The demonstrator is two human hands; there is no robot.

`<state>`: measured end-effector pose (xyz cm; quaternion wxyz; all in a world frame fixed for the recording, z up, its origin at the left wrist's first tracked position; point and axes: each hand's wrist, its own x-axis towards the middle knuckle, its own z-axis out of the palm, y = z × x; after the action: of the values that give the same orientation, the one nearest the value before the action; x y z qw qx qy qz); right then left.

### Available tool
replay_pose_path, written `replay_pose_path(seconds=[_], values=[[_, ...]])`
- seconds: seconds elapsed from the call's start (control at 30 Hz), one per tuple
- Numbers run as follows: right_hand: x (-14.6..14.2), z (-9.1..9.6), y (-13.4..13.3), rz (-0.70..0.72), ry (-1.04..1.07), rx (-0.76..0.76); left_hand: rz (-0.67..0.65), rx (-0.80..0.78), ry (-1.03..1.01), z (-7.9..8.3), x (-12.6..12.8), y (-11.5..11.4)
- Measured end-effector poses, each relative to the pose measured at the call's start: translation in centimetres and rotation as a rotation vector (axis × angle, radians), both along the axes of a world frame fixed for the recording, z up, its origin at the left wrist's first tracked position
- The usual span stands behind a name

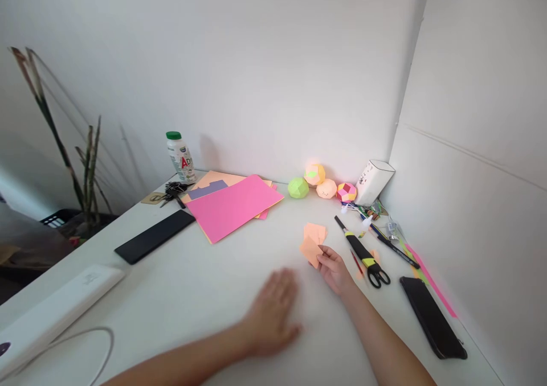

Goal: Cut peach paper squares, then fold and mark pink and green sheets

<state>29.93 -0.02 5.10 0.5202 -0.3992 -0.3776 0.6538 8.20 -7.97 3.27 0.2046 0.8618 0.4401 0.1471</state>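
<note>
My right hand [334, 269] pinches a small peach paper piece [311, 251] between thumb and fingers, lifted at an angle. Just behind it, more peach paper pieces [315, 231] lie on the white table [205, 300]. Blurred by motion, my left hand [273, 313] is spread palm down over the table to the left of my right hand, holding nothing. Whether its palm touches the tabletop I cannot tell. Right of my right hand lie scissors [368, 259] with black and yellow-green handles and a thin red stick-like item [356, 262].
Pink paper sheets [235, 208] lie at the back, near a white bottle [181, 157] and keys [175, 189]. Several faceted paper balls [298, 188] stand by the wall. A black flat case [156, 236] and white power strip [64, 315] are left; a black pouch [432, 316] is right.
</note>
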Motion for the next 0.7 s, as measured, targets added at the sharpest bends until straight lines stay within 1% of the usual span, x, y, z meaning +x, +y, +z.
replay_pose_path(seconds=[0.03,0.07,0.1,0.17,0.23,0.27,0.3,0.37,0.43,0.47,0.5,0.53,0.57,0.6,0.63,0.67,0.7], values=[[-0.2,-0.1,-0.1,-0.008,-0.009,0.0,-0.256,-0.054,-0.1,0.2,1.5,-1.8],[-0.3,-0.2,-0.3,-0.017,-0.023,0.002,-0.457,-0.114,-0.189,0.5,3.0,-3.3],[-0.4,-0.2,-0.5,-0.024,-0.041,0.004,-0.533,-0.139,-0.219,0.8,4.3,-4.4],[-0.3,-0.4,-0.9,-0.032,-0.091,0.011,-0.575,-0.16,-0.251,1.6,6.0,-5.2],[-0.2,-0.6,-1.4,-0.037,-0.159,0.022,-0.555,-0.167,-0.271,2.5,5.9,-4.8],[-0.2,-0.7,-1.6,-0.036,-0.201,0.029,-0.531,-0.175,-0.279,2.9,5.4,-4.5],[-0.3,-0.7,-1.7,-0.031,-0.246,0.037,-0.511,-0.249,-0.277,3.3,4.7,-4.1],[-0.4,-0.8,-2.0,-0.001,-0.34,0.057,-0.566,-0.461,-0.28,4.0,2.9,-3.7],[-0.7,-0.6,-2.4,0.057,-0.428,0.086,-0.598,-0.498,-0.292,4.5,1.3,-3.4],[-0.8,-0.5,-2.7,0.093,-0.468,0.104,-0.584,-0.457,-0.365,4.5,0.7,-3.1],[-1.0,-0.3,-2.9,0.129,-0.506,0.127,-0.581,-0.355,-0.447,4.5,0.1,-2.5],[-1.3,0.0,-3.3,0.163,-0.539,0.151,-0.525,-0.192,-0.508,4.3,-0.4,-1.8],[-1.6,0.2,-3.6,0.195,-0.561,0.17,-0.404,-0.006,-0.534,3.9,-0.9,-0.8],[-2.0,0.4,-4.0,0.227,-0.605,0.213,-0.296,0.129,-0.518,3.3,-1.4,0.2],[-2.5,0.7,-4.4,0.258,-0.666,0.275,-0.251,0.21,-0.479,2.6,-1.8,1.3],[-2.9,0.9,-4.8,0.29,-0.738,0.35,-0.255,0.24,-0.437,1.9,-2.2,2.2],[-3.4,1.0,-5.2,0.32,-0.828,0.441,-0.29,0.243,-0.412,1.2,-2.6,2.9]])
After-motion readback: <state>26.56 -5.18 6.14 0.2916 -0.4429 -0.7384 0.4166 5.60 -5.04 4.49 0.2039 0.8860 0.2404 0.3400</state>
